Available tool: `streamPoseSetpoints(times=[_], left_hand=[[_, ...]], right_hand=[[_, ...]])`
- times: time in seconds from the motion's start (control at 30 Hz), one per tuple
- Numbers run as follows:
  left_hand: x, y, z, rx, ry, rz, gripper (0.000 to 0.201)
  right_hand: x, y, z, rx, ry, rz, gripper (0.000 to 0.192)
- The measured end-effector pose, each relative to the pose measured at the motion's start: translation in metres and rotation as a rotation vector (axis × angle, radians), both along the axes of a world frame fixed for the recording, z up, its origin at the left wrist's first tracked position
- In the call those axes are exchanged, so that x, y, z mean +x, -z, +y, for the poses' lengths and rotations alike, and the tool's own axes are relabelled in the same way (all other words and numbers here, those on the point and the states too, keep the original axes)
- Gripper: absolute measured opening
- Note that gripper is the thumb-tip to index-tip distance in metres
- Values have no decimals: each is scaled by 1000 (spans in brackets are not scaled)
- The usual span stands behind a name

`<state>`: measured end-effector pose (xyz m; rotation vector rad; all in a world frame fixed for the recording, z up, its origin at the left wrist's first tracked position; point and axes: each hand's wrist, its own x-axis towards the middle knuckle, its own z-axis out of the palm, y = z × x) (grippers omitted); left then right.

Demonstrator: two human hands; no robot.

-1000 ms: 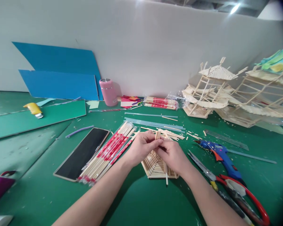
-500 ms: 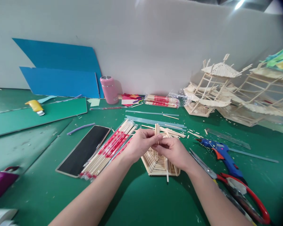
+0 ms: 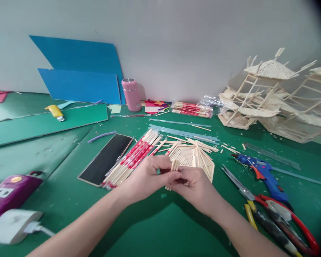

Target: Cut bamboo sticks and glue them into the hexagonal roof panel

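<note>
Between the fingers of both hands is a small bundle of wooden sticks [image 3: 174, 165], its ends pointing up. My left hand [image 3: 151, 175] pinches it from the left, thumb and fingers closed. My right hand [image 3: 194, 181] closes on it from the right, fingertips touching those of the left. Just behind the hands lies a many-sided panel of glued wooden sticks [image 3: 186, 151], with a few loose sticks resting on it; my hands hide its near part. Left of it are wrapped packs of chopsticks [image 3: 135, 155] with red bands.
A blue glue gun [image 3: 264, 173], red-handled scissors [image 3: 301, 221] and yellow-handled pliers [image 3: 250, 216] lie at right. Stick pagoda models [image 3: 259, 96] stand behind. At left are a phone [image 3: 107, 157], a yellow cutter [image 3: 55, 111], a purple power strip [image 3: 13, 194] and a pink flask [image 3: 131, 94].
Both hands have come nearer to me and lower with the stick bundle, off the panel, which now shows more. The whole view has also shifted.
</note>
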<state>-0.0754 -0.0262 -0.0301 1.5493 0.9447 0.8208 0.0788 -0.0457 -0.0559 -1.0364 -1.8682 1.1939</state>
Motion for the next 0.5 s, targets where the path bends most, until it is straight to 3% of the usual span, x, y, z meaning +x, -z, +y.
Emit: streamPoseSetpoints(times=[0.1,0.23,0.37,0.5], left_hand=[[-10,9,-11,57,51,107,12],[-11,18,-14,110,57,97,14],[-9,18,-14,153,75,96,14],[-9,17,-16,138,75,124,12]], right_hand=[[-5,7,-5,108,-7,-114,21],[-5,15,-6,161,-3,-203,19],[-4,14,-7,155,-9,-280,9],[-3,13,-8,171,-17,-308,12]])
